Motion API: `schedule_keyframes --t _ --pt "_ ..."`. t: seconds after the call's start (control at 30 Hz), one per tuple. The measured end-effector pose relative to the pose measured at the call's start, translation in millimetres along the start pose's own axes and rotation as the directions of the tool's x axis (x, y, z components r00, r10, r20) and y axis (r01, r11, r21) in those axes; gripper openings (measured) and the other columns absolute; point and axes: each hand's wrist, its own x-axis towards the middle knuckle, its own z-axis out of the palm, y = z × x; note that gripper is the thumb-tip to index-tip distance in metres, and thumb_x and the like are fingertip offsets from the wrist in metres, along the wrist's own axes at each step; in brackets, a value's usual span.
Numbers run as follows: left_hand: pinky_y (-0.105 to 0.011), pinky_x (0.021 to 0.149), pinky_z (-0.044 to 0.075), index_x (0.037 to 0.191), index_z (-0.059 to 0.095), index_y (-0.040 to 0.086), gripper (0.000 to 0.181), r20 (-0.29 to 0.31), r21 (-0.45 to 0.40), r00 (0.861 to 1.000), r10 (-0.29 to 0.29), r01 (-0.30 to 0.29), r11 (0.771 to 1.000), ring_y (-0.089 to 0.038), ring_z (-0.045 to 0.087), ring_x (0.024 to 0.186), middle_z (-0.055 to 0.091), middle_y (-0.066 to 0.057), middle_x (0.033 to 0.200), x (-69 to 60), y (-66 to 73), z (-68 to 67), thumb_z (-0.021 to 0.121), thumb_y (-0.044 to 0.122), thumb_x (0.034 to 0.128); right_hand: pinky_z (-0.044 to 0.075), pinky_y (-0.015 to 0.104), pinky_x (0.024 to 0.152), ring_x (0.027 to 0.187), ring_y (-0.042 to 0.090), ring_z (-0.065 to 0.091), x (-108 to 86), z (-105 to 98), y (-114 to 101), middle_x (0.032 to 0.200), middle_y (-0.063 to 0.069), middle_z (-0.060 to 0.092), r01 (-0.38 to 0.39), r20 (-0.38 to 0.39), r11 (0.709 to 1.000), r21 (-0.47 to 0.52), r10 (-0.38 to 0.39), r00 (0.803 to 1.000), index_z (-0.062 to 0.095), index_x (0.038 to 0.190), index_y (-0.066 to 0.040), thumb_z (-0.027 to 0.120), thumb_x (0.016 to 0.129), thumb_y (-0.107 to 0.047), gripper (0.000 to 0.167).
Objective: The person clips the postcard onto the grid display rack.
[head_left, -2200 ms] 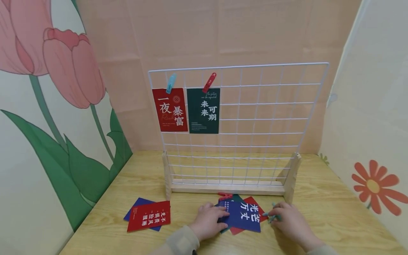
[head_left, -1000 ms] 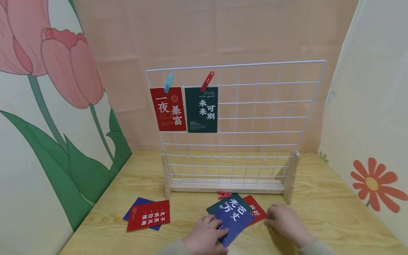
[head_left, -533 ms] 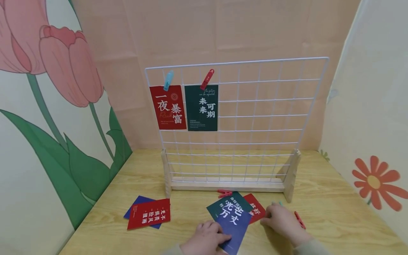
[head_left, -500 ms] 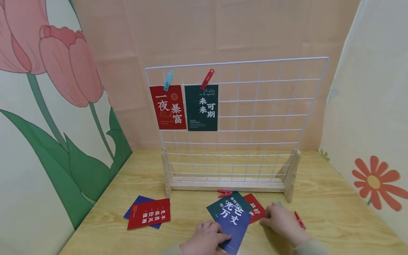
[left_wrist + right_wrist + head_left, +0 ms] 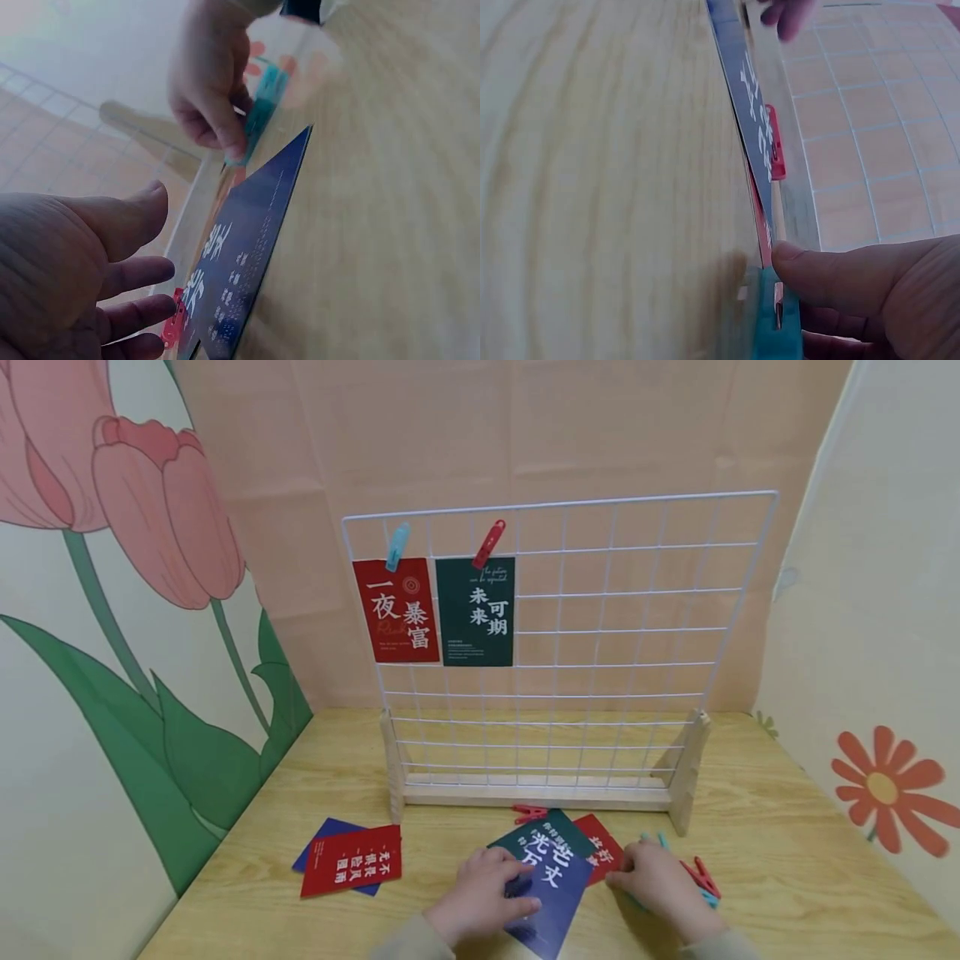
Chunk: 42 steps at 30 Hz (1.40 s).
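Observation:
In the head view my left hand [image 5: 480, 893] is over a blue card [image 5: 551, 914] with white characters. Its fingers look loosely extended in the left wrist view, apart from the card. Under the blue card lie a dark green card [image 5: 555, 822] and a red card [image 5: 603, 847]. My right hand [image 5: 663, 885] is at the red card's right corner with fingers curled. In the right wrist view, its thumb and fingers pinch a teal clothespin [image 5: 780, 330]. More clothespins lie around that hand, including a red clothespin [image 5: 701, 877]; some are hidden beneath it.
A white wire grid [image 5: 615, 589] on a wooden stand [image 5: 536, 796] rises behind. A teal and a red clip hold a red card [image 5: 397, 627] and a green card [image 5: 476, 635] there. Another red card [image 5: 352, 862] lies on a blue one at left. A red clothespin [image 5: 531, 813] lies near the stand.
The blue card has turned and come nearer. My left hand has now lifted its fingers from it. My right hand has shifted slightly left, uncovering red and teal clothespins.

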Motion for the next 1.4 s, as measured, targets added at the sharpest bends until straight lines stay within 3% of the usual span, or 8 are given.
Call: schedule_keyframes --t 0.27,0.43,0.6,0.87,1.0,1.2,1.4 --pt "-0.045 0.103 0.035 0.132 0.058 0.025 0.057 -0.081 0.075 0.996 0.035 -0.029 0.997 -0.023 0.044 0.124 0.052 0.0 0.136 31.7 3.9 -2.6 0.065 0.055 0.0843 0.039 0.031 0.059 0.069 0.018 0.045 1.9 0.2 1.5 0.072 0.002 0.05 -0.021 0.005 0.999 0.032 0.021 1.0 0.061 0.073 -0.012 0.075 0.082 -0.023 0.02" --pt "-0.047 0.108 0.027 0.134 0.056 0.024 0.059 -0.098 0.118 0.994 0.041 -0.029 0.993 -0.026 0.041 0.13 0.051 0.002 0.139 46.9 4.6 3.5 0.068 0.052 0.0832 0.038 0.031 0.058 0.068 0.018 0.045 3.1 2.4 3.5 0.075 0.004 0.047 -0.032 -0.002 0.998 0.056 0.032 0.999 0.061 0.073 -0.011 0.076 0.082 -0.024 0.021" --pt "-0.048 0.106 0.028 0.136 0.053 0.029 0.061 -0.09 0.115 0.996 0.009 0.002 0.993 -0.025 0.041 0.128 0.048 0.008 0.142 53.4 3.3 7.3 0.069 0.052 0.0814 0.038 0.031 0.058 0.068 0.018 0.045 2.5 4.0 4.1 0.073 0.003 0.048 -0.041 0.001 0.996 0.074 0.041 0.999 0.061 0.072 -0.012 0.076 0.081 -0.024 0.022" --pt "-0.041 0.096 0.032 0.133 0.056 0.032 0.059 -0.088 0.159 0.996 0.032 -0.018 0.987 -0.018 0.044 0.117 0.054 0.01 0.133 57.7 5.2 6.5 0.075 0.044 0.0782 0.04 0.031 0.059 0.07 0.019 0.046 3.2 1.1 1.4 0.076 0.004 0.048 -0.065 0.016 0.996 0.062 0.064 0.998 0.062 0.075 -0.011 0.076 0.082 -0.025 0.021" --pt "-0.043 0.1 0.032 0.133 0.056 0.03 0.063 -0.119 0.123 0.993 0.009 0.006 0.992 -0.022 0.045 0.12 0.054 0.0 0.133 59.1 5.2 8.4 0.079 0.039 0.0753 0.04 0.031 0.059 0.071 0.019 0.045 4.6 0.8 1.1 0.075 0.004 0.048 -0.065 0.018 0.996 0.059 0.064 0.998 0.062 0.074 -0.011 0.076 0.082 -0.026 0.022" --pt "-0.05 0.102 0.034 0.131 0.059 0.02 0.07 -0.169 -0.069 0.984 -0.055 0.044 0.997 -0.031 0.047 0.121 0.053 -0.011 0.133 57.5 0.2 9.4 0.086 0.029 0.0672 0.04 0.031 0.059 0.071 0.019 0.045 4.3 1.3 0.4 0.075 0.004 0.048 -0.064 0.015 0.996 0.061 0.063 0.998 0.062 0.074 -0.011 0.076 0.082 -0.025 0.022" --pt "-0.046 0.099 0.04 0.12 0.066 0.013 0.054 -0.187 -0.17 0.981 -0.058 0.026 0.985 -0.029 0.053 0.114 0.054 -0.011 0.125 54.3 -7.0 7.1 0.084 0.02 0.07 0.04 0.031 0.06 0.071 0.019 0.045 3.6 1.2 -2.3 0.077 0.005 0.048 -0.072 0.002 0.996 0.054 0.072 0.997 0.064 0.077 -0.011 0.08 0.078 -0.032 0.026"
